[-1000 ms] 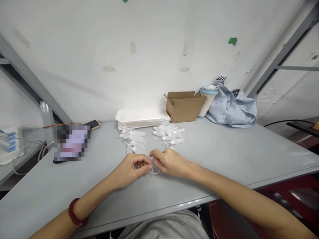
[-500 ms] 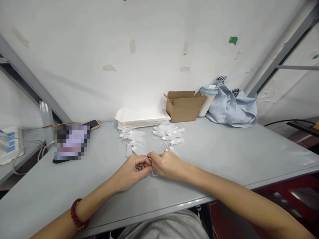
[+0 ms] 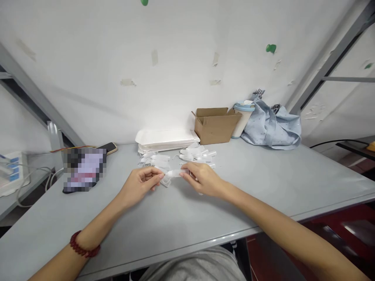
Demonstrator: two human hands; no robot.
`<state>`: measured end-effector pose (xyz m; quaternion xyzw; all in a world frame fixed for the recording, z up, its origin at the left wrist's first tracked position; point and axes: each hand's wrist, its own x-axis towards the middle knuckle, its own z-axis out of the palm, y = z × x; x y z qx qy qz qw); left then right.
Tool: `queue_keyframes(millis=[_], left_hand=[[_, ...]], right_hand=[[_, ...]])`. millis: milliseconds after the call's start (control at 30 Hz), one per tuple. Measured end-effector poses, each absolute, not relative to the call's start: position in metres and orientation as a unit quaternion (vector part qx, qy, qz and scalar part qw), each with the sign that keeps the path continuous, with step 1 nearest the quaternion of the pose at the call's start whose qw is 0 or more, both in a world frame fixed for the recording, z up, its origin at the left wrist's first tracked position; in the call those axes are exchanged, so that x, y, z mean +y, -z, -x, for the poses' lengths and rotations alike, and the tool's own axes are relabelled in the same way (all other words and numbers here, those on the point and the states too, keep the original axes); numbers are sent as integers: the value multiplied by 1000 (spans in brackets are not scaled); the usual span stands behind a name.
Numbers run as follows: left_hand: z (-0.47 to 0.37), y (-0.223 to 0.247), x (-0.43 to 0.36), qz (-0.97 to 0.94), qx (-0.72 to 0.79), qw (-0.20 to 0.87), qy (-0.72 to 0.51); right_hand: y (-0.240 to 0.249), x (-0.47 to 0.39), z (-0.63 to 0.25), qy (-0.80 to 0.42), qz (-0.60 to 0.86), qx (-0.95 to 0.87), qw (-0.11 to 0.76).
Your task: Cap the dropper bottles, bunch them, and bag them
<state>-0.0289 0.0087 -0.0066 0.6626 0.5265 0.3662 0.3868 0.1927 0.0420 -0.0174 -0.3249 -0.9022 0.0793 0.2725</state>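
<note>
A small translucent white tube [image 3: 175,173] with a narrow neck and a thin white cord is held level above the table, between my hands. My right hand [image 3: 205,178] grips its wide right end with thumb and fingers. At the narrow left end, my left hand [image 3: 140,186] pinches thumb and forefinger together on the cord or tip; which one is too small to make out. Just behind lie two loose piles of similar tubes: a left pile [image 3: 159,158] and a right pile [image 3: 195,152]. My right hand partly covers the right pile's near side.
White flat cartons [image 3: 166,137] are stacked against the wall, beside an open brown cardboard box [image 3: 216,130]. A lidded cup [image 3: 242,121] and a light blue cloth bag [image 3: 272,127] stand farther right. A phone [image 3: 109,148] and a blurred-out device [image 3: 84,169] lie at left.
My hands were close together low over a cord loop. They have moved forward and apart, and the tube now shows stretched between them.
</note>
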Motion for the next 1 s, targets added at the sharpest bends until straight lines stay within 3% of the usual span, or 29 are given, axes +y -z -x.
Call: queue_keyframes(millis=[333,1000], left_hand=[[19,21,2,-664,518,439,-314],[16,15,-1,-648,505,450,-351]], right_hand=[[27,45,-195,-89,265,-899,336],[22,47,-196,-113,262,-896,341]])
